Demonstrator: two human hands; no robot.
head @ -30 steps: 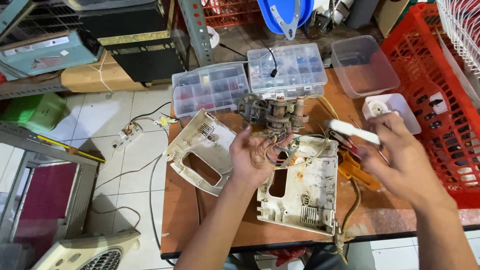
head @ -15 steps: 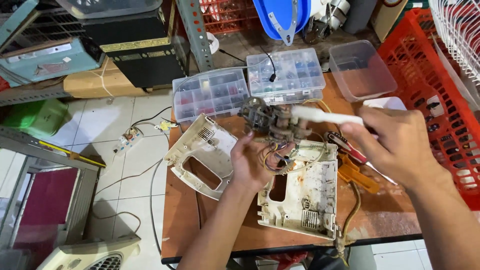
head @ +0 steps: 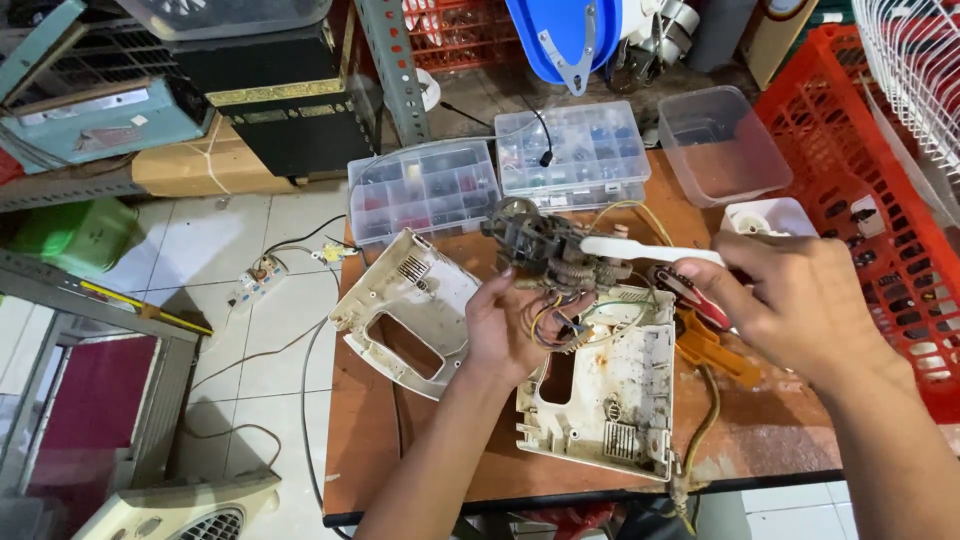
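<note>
My left hand (head: pixel 518 330) grips a dirty grey motor and gear assembly (head: pixel 545 250) with a bundle of coloured wires (head: pixel 560 322) hanging from it, held over the table. My right hand (head: pixel 795 305) pinches a white plastic stick-like tool (head: pixel 640 249) whose tip rests against the assembly. Under both lies a grimy white plastic housing half (head: pixel 615 390). A second white housing half (head: pixel 405 310) with a handle opening lies to the left of my left hand.
Two clear compartment boxes of small parts (head: pixel 425 188) (head: pixel 572 146) and an empty clear tub (head: pixel 722 145) stand at the table's far edge. Orange-handled pliers (head: pixel 712 345) lie at the right. A red crate (head: pixel 880 200) borders the right side; cables trail on the tiled floor (head: pixel 250 290).
My right hand swung the white tool leftward until its tip met the motor assembly. My left hand shifted slightly, keeping hold of the assembly and wires.
</note>
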